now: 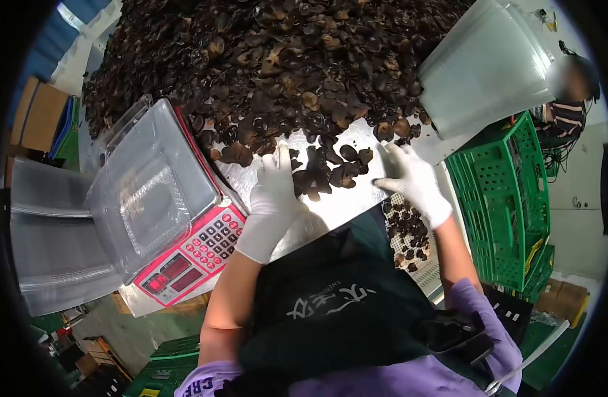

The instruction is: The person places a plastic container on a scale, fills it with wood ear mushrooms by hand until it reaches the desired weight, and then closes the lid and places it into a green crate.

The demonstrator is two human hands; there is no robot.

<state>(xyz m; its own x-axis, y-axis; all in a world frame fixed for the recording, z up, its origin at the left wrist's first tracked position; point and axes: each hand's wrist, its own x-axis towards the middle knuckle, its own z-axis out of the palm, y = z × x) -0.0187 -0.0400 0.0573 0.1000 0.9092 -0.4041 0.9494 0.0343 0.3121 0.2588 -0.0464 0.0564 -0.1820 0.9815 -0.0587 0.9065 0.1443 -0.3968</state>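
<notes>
A large heap of dark brown wood ear mushrooms point(297, 59) covers the far part of the metal table point(340, 210). A small loose cluster of wood ear mushrooms point(322, 173) lies on the bare metal between my hands. My left hand point(275, 195), in a white glove, rests left of that cluster with its fingers stretched toward the heap. On the right, my right hand point(415, 182), also gloved, is spread with the thumb apart, beside the table's edge. A small dark bit shows at its thumb tip. Neither hand visibly grips a mushroom.
A pink digital scale point(191, 255) with a clear plastic tray point(148, 198) stands at left. Below my right arm sits a white perforated basket point(426, 276) holding mushrooms. Stacked clear bins point(486, 69) and green crates point(499, 198) are at right, with another person point(565, 119) beyond.
</notes>
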